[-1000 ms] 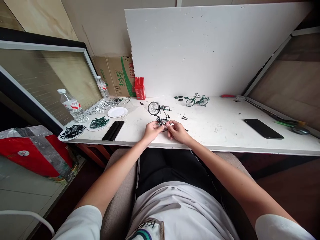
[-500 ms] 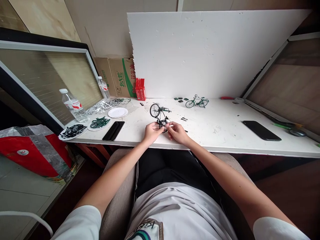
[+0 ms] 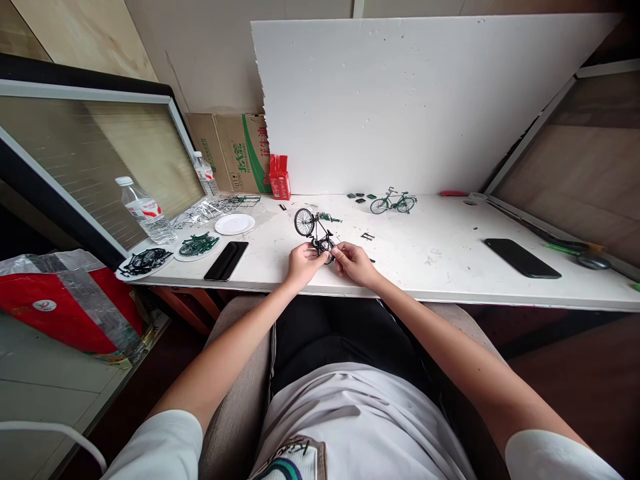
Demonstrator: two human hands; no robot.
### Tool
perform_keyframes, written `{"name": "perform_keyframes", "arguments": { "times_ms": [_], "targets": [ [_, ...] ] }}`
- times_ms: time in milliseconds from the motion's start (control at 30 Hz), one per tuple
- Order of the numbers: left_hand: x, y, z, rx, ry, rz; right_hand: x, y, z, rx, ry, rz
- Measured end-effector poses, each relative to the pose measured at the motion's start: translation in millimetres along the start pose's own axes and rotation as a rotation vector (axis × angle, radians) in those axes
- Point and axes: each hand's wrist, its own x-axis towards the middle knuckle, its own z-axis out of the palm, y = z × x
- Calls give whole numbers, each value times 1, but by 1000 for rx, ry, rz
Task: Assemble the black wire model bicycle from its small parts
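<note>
A small dark model bicycle (image 3: 316, 230) stands tilted near the front edge of the white table (image 3: 440, 257), one wheel raised toward the back. My left hand (image 3: 302, 263) is closed on its lower wheel from the left. From the right, my right hand (image 3: 354, 263) pinches the same end of the model, fingers pressed together. A finished green model bicycle (image 3: 394, 201) stands upright farther back, with a few small green parts (image 3: 361, 197) beside it.
Left of my hands lie a black phone (image 3: 227, 261), paper plates (image 3: 235, 224) with green and black parts, clear part frames and two water bottles (image 3: 145, 211). Another black phone (image 3: 522, 257) lies at the right. A white foam board (image 3: 425, 100), a red box (image 3: 279, 177) and a carton stand behind.
The model bicycle has swung a little in my hands, its raised wheel shifting slightly left. Both hands stay closed on it at the same spot.
</note>
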Motion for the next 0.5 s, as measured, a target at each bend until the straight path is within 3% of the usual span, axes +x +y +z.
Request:
{"name": "perform_keyframes", "arguments": {
  "times_ms": [500],
  "targets": [
    [-8,4,8,79,96,100,3,3,0,-100,49,-25]
  ]
}}
